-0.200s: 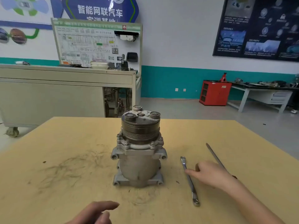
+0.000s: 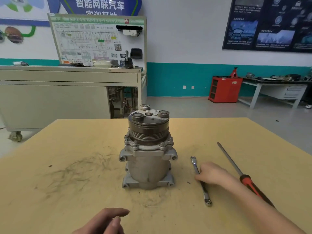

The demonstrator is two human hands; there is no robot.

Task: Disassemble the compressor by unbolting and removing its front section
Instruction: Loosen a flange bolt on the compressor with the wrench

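- The compressor (image 2: 148, 149) stands upright in the middle of the yellow table (image 2: 67, 183), with its front section (image 2: 148, 125) (the grooved pulley end) pointing up.
- Progress-wise, I'd call this basically the starting line. The bolts (image 2: 135, 143) round the flange just under the pulley all look seated, and the front section sits flush on the body. Nothing is off yet.
- The right hand (image 2: 212, 173) is to the right of the compressor, lying over the middle of the wrench (image 2: 200, 181), which lies flat on the table. Its fingers (image 2: 200, 177) touch the shaft, but I honestly cannot tell if they've closed round it or are just resting on top.
- The left hand (image 2: 104, 222) is in front of the compressor, near the bottom edge of the view. Its fingers (image 2: 118, 212) are loose and a bit spread, holding nothing.
- A red-handled screwdriver (image 2: 243, 173) lies further right of the compressor, beyond the wrench and untouched.
- What's left, by my read: get the wrench up, crack every flange bolt loose, pull them out, then lift the front section away. So pretty much everything.
- I'd steady the body with the free hand, since it stands on a narrow foot.
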